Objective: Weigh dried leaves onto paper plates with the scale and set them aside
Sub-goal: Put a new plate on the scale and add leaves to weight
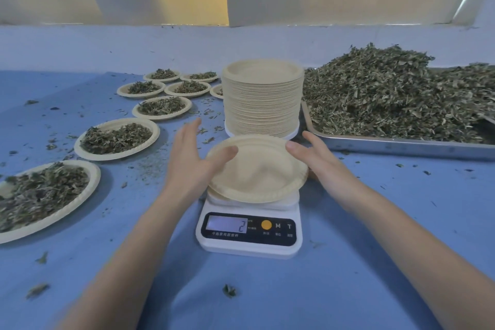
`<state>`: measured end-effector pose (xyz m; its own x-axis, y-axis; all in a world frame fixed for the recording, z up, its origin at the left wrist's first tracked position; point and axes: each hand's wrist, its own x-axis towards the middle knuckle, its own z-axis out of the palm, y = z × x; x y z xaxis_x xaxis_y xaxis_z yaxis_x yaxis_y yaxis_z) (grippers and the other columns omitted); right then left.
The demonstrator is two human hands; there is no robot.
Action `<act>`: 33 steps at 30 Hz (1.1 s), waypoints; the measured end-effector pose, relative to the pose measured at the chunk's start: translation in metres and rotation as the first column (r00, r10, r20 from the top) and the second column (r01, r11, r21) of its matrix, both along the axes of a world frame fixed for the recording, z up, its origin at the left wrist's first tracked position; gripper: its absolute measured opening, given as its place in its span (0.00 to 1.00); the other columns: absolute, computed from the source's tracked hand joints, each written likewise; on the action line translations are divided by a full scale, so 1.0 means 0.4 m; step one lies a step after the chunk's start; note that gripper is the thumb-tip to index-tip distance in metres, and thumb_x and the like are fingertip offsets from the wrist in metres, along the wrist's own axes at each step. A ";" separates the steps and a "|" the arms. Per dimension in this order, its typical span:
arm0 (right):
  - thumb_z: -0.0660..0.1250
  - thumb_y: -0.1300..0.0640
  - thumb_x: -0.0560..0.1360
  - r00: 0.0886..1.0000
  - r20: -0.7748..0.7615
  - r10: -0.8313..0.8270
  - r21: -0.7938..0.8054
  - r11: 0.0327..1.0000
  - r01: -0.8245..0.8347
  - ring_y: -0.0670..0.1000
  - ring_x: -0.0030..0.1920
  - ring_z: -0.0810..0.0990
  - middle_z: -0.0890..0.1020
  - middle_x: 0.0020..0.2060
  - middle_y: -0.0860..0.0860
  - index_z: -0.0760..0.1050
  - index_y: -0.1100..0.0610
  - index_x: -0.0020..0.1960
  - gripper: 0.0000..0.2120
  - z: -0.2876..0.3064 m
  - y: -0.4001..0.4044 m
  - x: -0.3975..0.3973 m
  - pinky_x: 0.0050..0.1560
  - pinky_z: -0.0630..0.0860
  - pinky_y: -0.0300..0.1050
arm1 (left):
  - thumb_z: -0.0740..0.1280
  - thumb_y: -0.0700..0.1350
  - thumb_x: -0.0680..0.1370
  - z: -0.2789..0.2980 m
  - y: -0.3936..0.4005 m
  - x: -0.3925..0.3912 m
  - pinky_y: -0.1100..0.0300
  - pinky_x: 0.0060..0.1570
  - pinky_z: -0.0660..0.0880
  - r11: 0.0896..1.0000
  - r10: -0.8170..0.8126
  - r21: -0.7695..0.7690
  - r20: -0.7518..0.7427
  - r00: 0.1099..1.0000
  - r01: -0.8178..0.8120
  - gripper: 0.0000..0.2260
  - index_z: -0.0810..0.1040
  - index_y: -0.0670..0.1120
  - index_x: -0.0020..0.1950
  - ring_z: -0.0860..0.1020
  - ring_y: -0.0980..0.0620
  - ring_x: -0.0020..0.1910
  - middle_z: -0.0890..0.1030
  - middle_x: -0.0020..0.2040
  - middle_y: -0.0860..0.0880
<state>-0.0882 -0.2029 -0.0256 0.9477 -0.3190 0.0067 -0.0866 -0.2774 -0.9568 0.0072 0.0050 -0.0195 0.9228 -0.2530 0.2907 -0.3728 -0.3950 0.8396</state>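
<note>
An empty paper plate [257, 169] lies on the white digital scale [249, 228], whose display reads 2. My left hand [192, 158] is at the plate's left rim, thumb resting over the edge, fingers straight. At the right rim is my right hand [316, 155], fingers straight and touching the edge. A tall stack of empty paper plates [262, 96] stands just behind the scale. A big heap of dried leaves [396, 94] fills a metal tray [401, 144] at the right.
Several paper plates filled with leaves [117, 138] lie in rows across the left side of the blue table [267, 297]. Loose leaf bits are scattered over the cloth. A pale wall ledge runs along the back.
</note>
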 end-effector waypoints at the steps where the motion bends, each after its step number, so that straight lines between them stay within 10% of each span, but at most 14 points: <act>1: 0.65 0.21 0.52 1.000 0.006 0.007 -0.002 1.000 -0.007 0.45 0.69 0.66 0.68 0.69 0.40 0.53 0.37 0.74 0.55 0.008 -0.002 0.000 0.71 0.62 0.52 | 0.70 0.64 0.66 0.017 -0.009 -0.004 0.47 0.72 0.57 0.999 -0.010 0.039 0.073 0.997 0.007 0.41 0.56 0.57 0.75 0.55 0.54 0.75 0.56 0.76 0.56; 12: 0.78 0.36 0.53 0.969 -0.082 0.235 -0.087 0.966 -0.242 0.42 0.72 0.61 0.56 0.75 0.40 0.41 0.38 0.76 0.63 0.022 -0.014 -0.053 0.62 0.65 0.36 | 0.66 0.63 0.62 0.098 -0.127 -0.051 0.51 0.73 0.54 0.964 -0.203 0.212 0.212 0.956 0.158 0.43 0.56 0.57 0.75 0.53 0.54 0.75 0.56 0.76 0.55; 23: 0.81 0.39 0.51 0.945 -0.184 0.269 -0.173 0.938 -0.301 0.43 0.75 0.52 0.45 0.75 0.38 0.32 0.33 0.72 0.69 0.018 -0.022 -0.063 0.74 0.56 0.49 | 0.67 0.62 0.62 0.071 -0.074 -0.049 0.58 0.67 0.55 0.975 -0.176 0.158 0.137 0.975 0.154 0.41 0.57 0.61 0.74 0.55 0.57 0.73 0.57 0.74 0.56; 33: 0.82 0.44 0.56 0.937 -0.200 0.286 -0.233 0.915 -0.329 0.38 0.73 0.48 0.45 0.74 0.37 0.31 0.32 0.71 0.67 -0.002 -0.032 -0.071 0.69 0.54 0.40 | 0.68 0.61 0.62 0.100 -0.112 -0.049 0.50 0.72 0.56 0.967 -0.210 0.180 0.180 0.961 0.178 0.42 0.57 0.60 0.74 0.55 0.57 0.73 0.57 0.74 0.55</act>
<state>-0.1166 -0.2157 -0.0265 0.9939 -0.0189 -0.1084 -0.1008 -0.5504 -0.8288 -0.0122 -0.0398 0.0207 0.7801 -0.4798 0.4016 -0.6065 -0.4222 0.6737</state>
